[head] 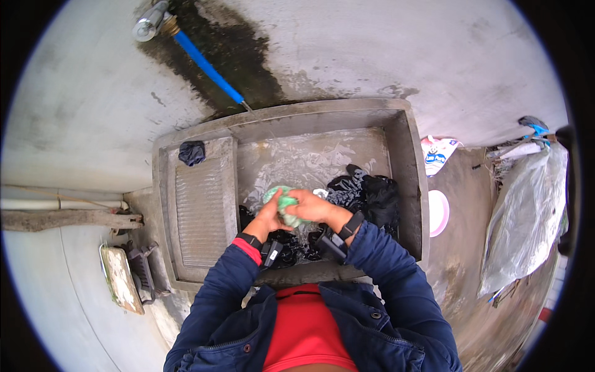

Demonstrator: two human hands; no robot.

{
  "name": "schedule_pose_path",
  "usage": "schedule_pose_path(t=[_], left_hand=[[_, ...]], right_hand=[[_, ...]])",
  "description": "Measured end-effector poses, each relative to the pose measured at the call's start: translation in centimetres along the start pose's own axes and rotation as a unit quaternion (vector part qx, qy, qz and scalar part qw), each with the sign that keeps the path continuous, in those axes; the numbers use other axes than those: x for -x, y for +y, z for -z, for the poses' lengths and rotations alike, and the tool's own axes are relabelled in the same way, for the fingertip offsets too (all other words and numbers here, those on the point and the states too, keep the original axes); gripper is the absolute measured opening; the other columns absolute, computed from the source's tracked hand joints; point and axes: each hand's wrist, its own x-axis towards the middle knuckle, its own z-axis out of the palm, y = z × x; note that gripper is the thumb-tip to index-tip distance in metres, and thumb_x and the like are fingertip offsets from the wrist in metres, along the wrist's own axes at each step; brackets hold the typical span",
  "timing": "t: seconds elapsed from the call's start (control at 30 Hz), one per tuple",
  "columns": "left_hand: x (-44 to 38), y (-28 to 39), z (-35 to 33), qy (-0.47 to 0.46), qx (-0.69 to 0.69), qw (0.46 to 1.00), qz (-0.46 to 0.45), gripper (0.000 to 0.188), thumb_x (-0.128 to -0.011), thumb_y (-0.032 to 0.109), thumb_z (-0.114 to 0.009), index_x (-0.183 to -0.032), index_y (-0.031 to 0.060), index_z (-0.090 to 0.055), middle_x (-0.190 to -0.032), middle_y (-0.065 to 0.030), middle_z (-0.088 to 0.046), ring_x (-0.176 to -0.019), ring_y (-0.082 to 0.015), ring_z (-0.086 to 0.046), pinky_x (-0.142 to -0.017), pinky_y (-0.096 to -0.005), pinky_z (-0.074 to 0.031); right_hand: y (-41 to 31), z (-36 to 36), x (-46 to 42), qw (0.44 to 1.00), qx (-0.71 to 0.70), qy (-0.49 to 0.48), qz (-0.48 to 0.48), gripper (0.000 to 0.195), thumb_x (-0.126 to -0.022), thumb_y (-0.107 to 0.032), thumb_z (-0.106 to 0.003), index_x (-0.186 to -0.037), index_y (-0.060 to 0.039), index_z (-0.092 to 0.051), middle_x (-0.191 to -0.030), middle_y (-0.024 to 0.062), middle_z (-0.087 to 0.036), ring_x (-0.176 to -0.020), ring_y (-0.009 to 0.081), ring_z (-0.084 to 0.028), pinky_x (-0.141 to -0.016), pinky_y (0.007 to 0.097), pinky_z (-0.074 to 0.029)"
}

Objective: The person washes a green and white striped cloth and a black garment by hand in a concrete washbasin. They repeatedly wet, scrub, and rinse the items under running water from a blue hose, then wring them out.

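Observation:
My left hand (270, 211) and my right hand (310, 205) are together over the basin of a concrete laundry sink (325, 106), both gripping a crumpled green and whitish plastic bag (287, 207). Water stands in the basin. Black plastic bags (381, 197) lie wet at its right side, and more black plastic (283, 246) is below my wrists. Clear plastic film or rippling water shows beyond my hands; I cannot tell which. A small dark bundle (192, 153) rests at the top of the ribbed washboard (204, 209).
A blue hose (209, 67) runs from a metal tap (148, 29) on the wall, its end over the sink's back rim. Right of the sink are a printed plastic bag (438, 156), a pink-rimmed bowl (438, 213) and a large clear plastic sheet (525, 218). A wooden log (69, 220) is at left.

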Motion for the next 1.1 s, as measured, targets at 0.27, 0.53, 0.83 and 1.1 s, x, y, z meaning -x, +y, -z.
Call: schedule_pose_path(t=[0.27,0.53,0.83,1.1], left_hand=[[11.9,4.1,-0.1,-0.176,0.176,0.944,-0.218,0.038,-0.094,0.018,-0.048,-0.126,-0.0037,-0.051,-0.124,-0.0212,-0.059,-0.111,-0.0327,-0.06,-0.1,-0.0453,-0.046],[28.2,7.5,8.3,0.017,0.001,0.888,-0.46,0.047,-0.085,0.007,-0.054,-0.131,-0.0012,-0.048,-0.12,-0.014,-0.06,-0.105,-0.0254,-0.061,-0.093,-0.0372,-0.05],[25.1,6.1,21.8,0.431,-0.466,0.657,-0.405,0.039,-0.079,0.001,-0.064,-0.117,0.0037,-0.056,-0.106,-0.0101,-0.062,-0.097,-0.0211,-0.059,-0.088,-0.0325,-0.047],[15.6,0.3,5.9,0.273,-0.721,0.376,-0.514,0.033,-0.076,0.0,-0.053,-0.107,0.0036,-0.06,-0.102,-0.0174,-0.062,-0.096,-0.0357,-0.058,-0.088,-0.0429,-0.046]], right_hand=[[-3.3,2.4,2.3,0.971,-0.23,0.066,-0.017,0.022,-0.093,-0.019,-0.061,-0.111,-0.006,-0.056,-0.102,0.0042,-0.062,-0.093,0.0148,-0.062,-0.079,0.0308,-0.053],[7.1,6.5,4.6,0.97,-0.05,0.212,-0.112,0.02,-0.087,-0.02,-0.067,-0.089,-0.0011,-0.059,-0.074,0.0013,-0.06,-0.067,0.0093,-0.054,-0.058,0.0269,-0.045],[12.6,4.6,3.4,0.961,0.182,0.175,-0.117,0.023,-0.079,-0.023,-0.068,-0.085,-0.0005,-0.063,-0.08,0.0199,-0.067,-0.077,0.0349,-0.066,-0.07,0.0394,-0.051],[11.4,-3.8,-0.4,0.903,0.405,-0.017,-0.141,0.039,-0.081,-0.026,-0.06,-0.113,-0.0029,-0.06,-0.105,0.0205,-0.065,-0.098,0.0399,-0.062,-0.086,0.0463,-0.049]])
